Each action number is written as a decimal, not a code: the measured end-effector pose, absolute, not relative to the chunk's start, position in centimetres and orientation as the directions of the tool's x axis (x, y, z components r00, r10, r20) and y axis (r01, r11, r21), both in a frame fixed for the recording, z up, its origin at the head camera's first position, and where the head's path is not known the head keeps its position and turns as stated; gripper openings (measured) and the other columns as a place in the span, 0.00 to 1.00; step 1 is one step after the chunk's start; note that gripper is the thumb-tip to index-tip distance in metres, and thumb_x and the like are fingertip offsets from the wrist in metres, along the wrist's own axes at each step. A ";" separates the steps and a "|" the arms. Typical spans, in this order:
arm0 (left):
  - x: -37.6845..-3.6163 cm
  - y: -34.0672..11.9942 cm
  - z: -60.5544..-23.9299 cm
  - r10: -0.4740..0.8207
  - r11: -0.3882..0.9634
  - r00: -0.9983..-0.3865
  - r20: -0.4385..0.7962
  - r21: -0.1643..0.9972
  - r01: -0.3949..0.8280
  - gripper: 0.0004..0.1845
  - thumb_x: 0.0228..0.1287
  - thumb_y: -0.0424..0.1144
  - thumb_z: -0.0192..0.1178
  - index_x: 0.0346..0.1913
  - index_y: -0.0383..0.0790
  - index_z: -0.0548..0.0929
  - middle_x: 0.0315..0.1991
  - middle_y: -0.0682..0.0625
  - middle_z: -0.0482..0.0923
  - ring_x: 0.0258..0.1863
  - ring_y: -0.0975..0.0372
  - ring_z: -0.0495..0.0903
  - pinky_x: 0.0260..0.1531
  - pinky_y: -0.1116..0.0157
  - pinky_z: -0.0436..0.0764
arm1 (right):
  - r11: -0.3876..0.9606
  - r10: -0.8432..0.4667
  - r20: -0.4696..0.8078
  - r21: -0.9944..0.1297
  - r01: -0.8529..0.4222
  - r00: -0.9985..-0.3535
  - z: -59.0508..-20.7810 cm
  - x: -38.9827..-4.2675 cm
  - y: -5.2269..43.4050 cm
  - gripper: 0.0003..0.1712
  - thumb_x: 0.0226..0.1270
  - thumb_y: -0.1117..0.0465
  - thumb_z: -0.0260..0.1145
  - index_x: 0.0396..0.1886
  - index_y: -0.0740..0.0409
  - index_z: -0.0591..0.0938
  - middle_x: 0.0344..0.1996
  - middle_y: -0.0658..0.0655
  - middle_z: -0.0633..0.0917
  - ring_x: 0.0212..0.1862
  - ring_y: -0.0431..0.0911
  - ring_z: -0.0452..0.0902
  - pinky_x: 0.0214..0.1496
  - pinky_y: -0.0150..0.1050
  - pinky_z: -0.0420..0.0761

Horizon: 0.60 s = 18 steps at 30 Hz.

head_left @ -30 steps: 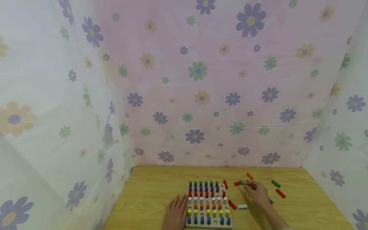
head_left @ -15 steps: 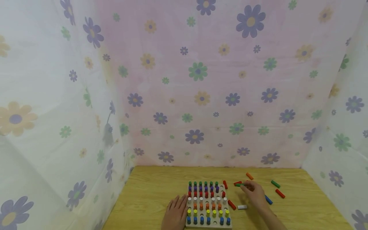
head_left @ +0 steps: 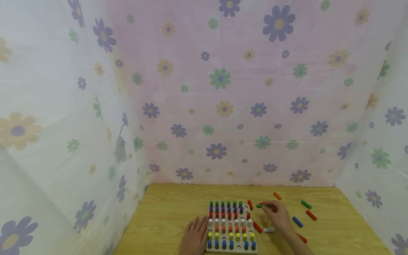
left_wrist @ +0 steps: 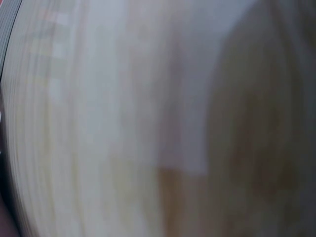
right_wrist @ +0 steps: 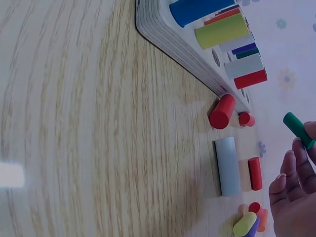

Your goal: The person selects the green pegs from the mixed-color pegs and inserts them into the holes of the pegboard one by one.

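My right hand [head_left: 278, 216] pinches a green peg [head_left: 259, 206] by one end, just right of the pegboard. In the right wrist view the green peg [right_wrist: 296, 127] sticks out past the fingertips, held above the table. The wooden pegboard [head_left: 232, 252] bears rows of green, purple, red, white, orange, yellow and blue pegs, with some bare holes between them. Flat along the board's left edge lies my left hand [head_left: 193, 236], fingers straight. The left wrist view is too blurred to show that hand.
Loose pegs lie on the wood-grain table [head_left: 169, 205], right of the board: a white peg [head_left: 269, 230], a blue peg [head_left: 298, 222], an orange peg [head_left: 277, 196], another green peg [head_left: 306, 204] and several red ones. Flower-patterned cloth [head_left: 188, 156] hangs around the table.
My right hand has shifted left, closer to the board, and the green peg has tipped more level. The blue peg and a red peg near the forearm have come into sight. My left hand stays put.
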State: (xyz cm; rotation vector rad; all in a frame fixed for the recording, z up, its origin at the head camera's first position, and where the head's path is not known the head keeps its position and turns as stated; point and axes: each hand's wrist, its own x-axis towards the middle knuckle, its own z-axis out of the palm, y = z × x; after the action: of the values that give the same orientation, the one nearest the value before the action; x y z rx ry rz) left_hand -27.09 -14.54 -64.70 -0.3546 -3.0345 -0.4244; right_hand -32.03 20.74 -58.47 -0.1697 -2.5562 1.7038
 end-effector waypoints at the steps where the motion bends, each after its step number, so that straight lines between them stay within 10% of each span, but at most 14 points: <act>1: -27.1 -14.5 -64.8 0.217 0.936 -0.973 0.085 0.265 0.232 0.32 0.83 0.62 0.31 0.77 0.54 0.70 0.73 0.55 0.70 0.74 0.49 0.66 0.72 0.44 0.64 | 0.377 0.128 -0.012 -0.924 0.060 -0.992 -58.5 -32.1 20.7 0.10 0.72 0.62 0.69 0.48 0.64 0.86 0.43 0.58 0.85 0.41 0.47 0.78 0.38 0.37 0.80; 18: -26.9 -14.4 -64.4 0.217 0.935 -0.972 0.091 0.267 0.234 0.30 0.83 0.60 0.33 0.77 0.54 0.70 0.73 0.55 0.70 0.74 0.49 0.66 0.72 0.44 0.64 | 0.452 0.088 0.070 -0.892 -0.023 -0.994 -58.2 -33.1 19.0 0.11 0.69 0.64 0.70 0.48 0.64 0.86 0.37 0.54 0.85 0.38 0.44 0.78 0.35 0.34 0.80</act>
State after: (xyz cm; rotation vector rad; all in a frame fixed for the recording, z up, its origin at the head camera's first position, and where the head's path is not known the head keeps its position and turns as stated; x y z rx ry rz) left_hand -26.88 -14.44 -64.36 -0.3538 -3.0309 -0.4295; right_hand -33.09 19.02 -58.19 -0.0584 -2.5845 1.5900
